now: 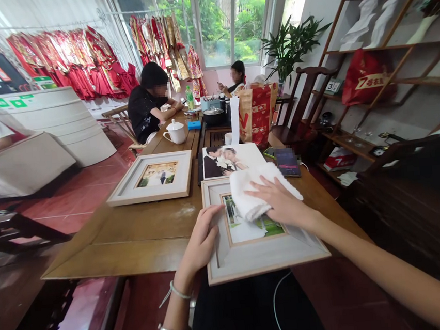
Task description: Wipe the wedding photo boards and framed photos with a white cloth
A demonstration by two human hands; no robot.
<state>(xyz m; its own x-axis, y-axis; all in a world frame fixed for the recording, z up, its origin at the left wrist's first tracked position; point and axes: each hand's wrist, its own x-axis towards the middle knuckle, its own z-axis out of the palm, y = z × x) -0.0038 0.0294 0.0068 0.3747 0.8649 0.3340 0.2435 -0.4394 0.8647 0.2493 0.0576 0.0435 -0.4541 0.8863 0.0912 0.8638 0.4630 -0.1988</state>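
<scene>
A framed picture (pixel 270 262) with a wide pale border lies at the near edge of the wooden table. My left hand (pixel 202 239) grips its left side, with the fingers over the border. My right hand (pixel 272 196) holds a white towel (pixel 241 183) down against the glass, fingers partly spread on top. The towel hides the upper right of the picture, while green grass and white show below it. Just behind lies an unframed photo print (pixel 214 165) of a couple. A second framed picture (pixel 155 193) lies flat to the left.
A white lidded mug (pixel 176 132), a blue box (pixel 194 125), a black pan (pixel 214 115) and a red paper bag (pixel 257 114) stand farther back. Phones (pixel 287 162) lie at the right. Two people sit at the far end. A wooden chair (pixel 303 100) and shelves flank the right side.
</scene>
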